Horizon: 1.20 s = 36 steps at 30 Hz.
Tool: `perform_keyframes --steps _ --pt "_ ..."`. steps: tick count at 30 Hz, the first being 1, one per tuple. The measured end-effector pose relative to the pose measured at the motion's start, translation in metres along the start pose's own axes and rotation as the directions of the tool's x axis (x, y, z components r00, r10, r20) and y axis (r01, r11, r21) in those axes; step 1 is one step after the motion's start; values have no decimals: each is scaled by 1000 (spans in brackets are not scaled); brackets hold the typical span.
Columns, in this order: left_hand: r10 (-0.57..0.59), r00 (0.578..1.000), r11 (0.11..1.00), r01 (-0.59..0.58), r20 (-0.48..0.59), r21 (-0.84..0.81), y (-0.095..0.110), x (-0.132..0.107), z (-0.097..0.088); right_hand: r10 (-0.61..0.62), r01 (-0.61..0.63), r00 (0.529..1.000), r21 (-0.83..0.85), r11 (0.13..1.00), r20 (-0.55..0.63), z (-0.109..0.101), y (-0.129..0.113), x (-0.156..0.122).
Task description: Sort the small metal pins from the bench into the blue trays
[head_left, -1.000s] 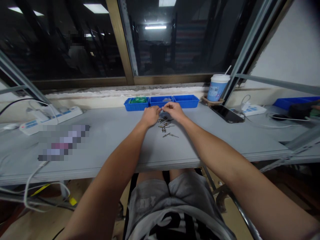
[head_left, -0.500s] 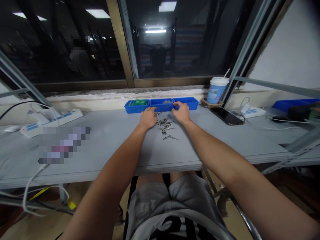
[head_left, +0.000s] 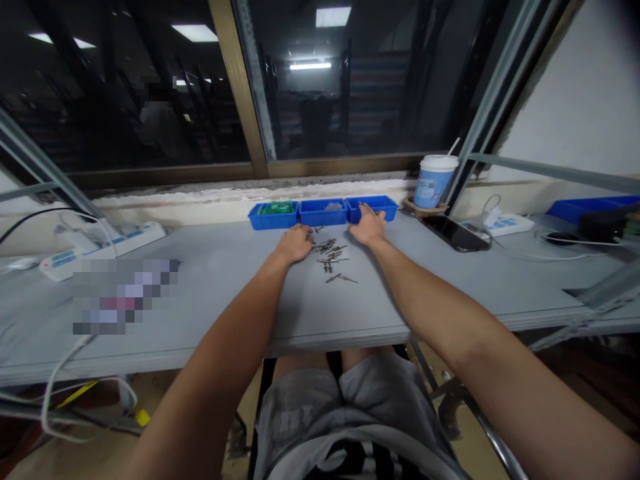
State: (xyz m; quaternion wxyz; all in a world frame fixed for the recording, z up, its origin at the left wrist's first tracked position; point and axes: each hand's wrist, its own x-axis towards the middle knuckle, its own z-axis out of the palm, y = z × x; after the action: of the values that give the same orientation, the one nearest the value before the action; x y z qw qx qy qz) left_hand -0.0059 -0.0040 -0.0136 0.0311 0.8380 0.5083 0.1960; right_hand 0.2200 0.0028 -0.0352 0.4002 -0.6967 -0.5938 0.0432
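A loose pile of thin metal pieces that look like blind rivets (head_left: 327,247) lies on the grey table. Left of the pile rests my left hand (head_left: 295,244), its fingers curled in at the nearest pieces; what they hold, if anything, is hidden. My right hand (head_left: 369,227) reaches to the front rim of the right blue bin (head_left: 387,212), fingertips drawn together over it around something too small to make out. Beside it stand the middle blue bin (head_left: 323,216), with a clear plastic bag inside, and the left blue bin (head_left: 273,220), with green packets.
A lidded blue cup (head_left: 434,181) with a straw stands on a holder at the back right. Near it lie a black phone (head_left: 456,232) and a power strip (head_left: 505,225). Another power strip (head_left: 105,249) and a blurred-out object (head_left: 125,297) are on the left.
My right hand has shifted right, from the edge between the middle and right bins to the front of the right bin. My left hand has hardly moved.
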Motion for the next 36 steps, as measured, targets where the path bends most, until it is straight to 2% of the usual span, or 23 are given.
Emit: perform_keyframes --steps 6,9,12,13,15,17,19,23,28,36 --pt "15 1000 1000 -15 10 4 -2 1 4 -22 22 1000 18 1000 -21 3 1 1" --pt "20 1000 1000 -20 -3 -8 -3 2 5 -67 70 996 41 997 -67 0 -3 -3" --pt "35 999 999 -34 31 -34 -1 1 4 -170 170 985 77 982 -16 -5 -9 -7" --pt "42 998 998 -40 48 -40 0 1 4 -235 231 971 105 967 31 -6 -12 -9" --pt "49 996 998 -46 71 -41 2 0 3 -373 343 915 190 920 155 -7 -16 -11" --pt "54 996 998 -51 73 -40 3 -1 3 -450 380 852 275 883 267 -6 -19 -13" --pt "65 996 997 -62 66 -40 3 -1 3 -450 357 834 307 882 320 -5 -22 -14" --pt "69 996 997 -66 64 -48 5 -1 3 -417 326 851 302 896 319 -2 -23 -15" --pt "85 993 991 -76 77 -112 8 -2 2 -429 330 828 305 893 360 1 -21 -15" --pt "199 973 978 -190 117 -87 6 -2 3 -385 253 819 334 908 426 5 -19 -14"
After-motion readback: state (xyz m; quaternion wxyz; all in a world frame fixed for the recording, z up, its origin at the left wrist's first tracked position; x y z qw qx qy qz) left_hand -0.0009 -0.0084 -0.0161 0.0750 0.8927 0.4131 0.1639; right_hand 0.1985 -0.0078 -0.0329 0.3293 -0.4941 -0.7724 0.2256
